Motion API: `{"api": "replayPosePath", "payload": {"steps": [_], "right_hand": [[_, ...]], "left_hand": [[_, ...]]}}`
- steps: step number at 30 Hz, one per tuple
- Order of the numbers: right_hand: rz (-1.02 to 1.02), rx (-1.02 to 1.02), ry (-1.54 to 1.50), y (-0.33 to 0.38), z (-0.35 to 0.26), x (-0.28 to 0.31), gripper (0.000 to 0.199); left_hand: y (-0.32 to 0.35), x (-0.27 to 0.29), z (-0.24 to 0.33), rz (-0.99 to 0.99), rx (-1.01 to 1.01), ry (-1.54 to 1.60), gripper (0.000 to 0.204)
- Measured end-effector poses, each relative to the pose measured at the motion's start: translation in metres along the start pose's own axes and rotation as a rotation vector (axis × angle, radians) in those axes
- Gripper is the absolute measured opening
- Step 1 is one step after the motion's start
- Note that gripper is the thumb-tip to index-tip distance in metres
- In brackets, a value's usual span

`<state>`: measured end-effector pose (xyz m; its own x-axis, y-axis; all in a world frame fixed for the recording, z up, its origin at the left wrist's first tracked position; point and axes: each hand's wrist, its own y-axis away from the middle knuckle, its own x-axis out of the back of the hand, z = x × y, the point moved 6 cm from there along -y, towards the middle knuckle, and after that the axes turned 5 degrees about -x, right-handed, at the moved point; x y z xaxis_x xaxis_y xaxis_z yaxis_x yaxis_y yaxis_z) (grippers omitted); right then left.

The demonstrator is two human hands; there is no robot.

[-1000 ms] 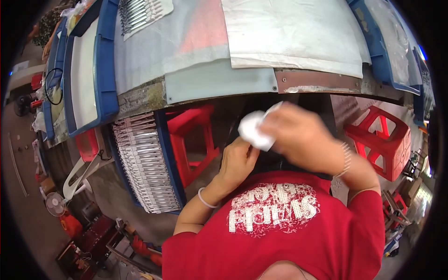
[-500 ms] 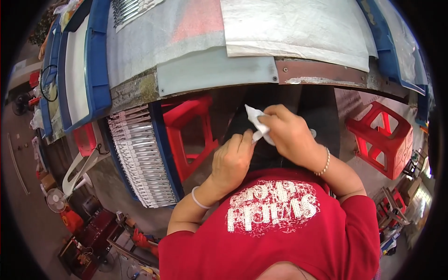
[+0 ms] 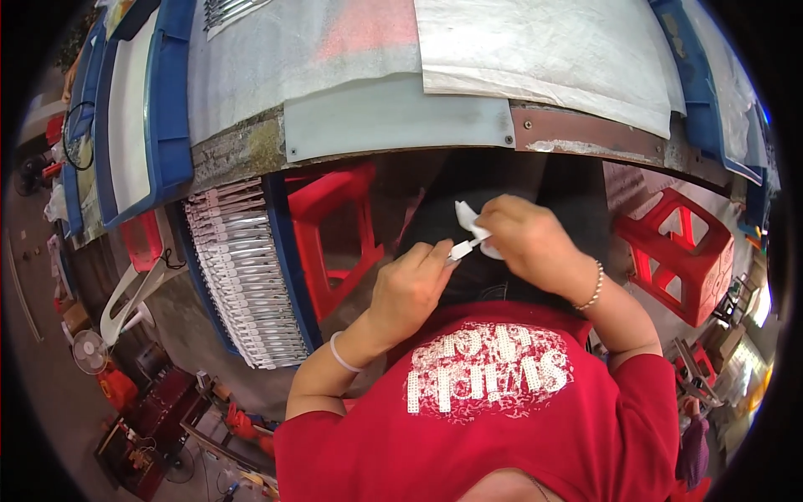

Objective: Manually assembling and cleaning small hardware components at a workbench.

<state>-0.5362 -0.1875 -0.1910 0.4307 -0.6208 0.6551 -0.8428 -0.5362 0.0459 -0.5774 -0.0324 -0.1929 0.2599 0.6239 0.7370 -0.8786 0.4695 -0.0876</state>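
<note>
You're facing a long grey-topped workbench (image 3: 393, 125) w/ white foam sheets (image 3: 544, 50) on it and blue plastic trays (image 3: 163, 125) at its left end; below its edge, left of your lap, sits a blue crate of white flat strip parts in rows (image 3: 242, 268), w/ red plastic stools (image 3: 335, 226) just beside it and to your right. Over your lap, your left hand (image 3: 410, 289) pinches one end of a small white flat strip (image 3: 464, 248), and your right hand (image 3: 523, 243) is clenched on its other end plus a crumpled white cloth (image 3: 467, 216), hands nearly touching.
</note>
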Motion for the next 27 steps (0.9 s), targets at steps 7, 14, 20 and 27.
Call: {"api": "replayPosePath", "payload": {"steps": [7,14,20,27], "right_hand": [[0.027,0.221,0.064,0.001,-0.030,-0.011,0.024],[0.095,0.290,-0.013,-0.001,-0.031,0.001,0.026],[0.175,-0.036,0.003,-0.009,0.015,0.019,0.030],[0.139,0.251,0.140,-0.009,-0.026,0.011,0.030]], "left_hand": [[0.001,-0.004,-0.011,-0.101,0.073,0.330,0.018],[0.027,-0.034,-0.027,-0.434,0.877,1.537,0.027],[0.032,-0.031,-0.029,-0.533,0.913,1.902,0.026],[0.029,-0.029,-0.039,-0.462,0.910,1.929,0.026]]}}
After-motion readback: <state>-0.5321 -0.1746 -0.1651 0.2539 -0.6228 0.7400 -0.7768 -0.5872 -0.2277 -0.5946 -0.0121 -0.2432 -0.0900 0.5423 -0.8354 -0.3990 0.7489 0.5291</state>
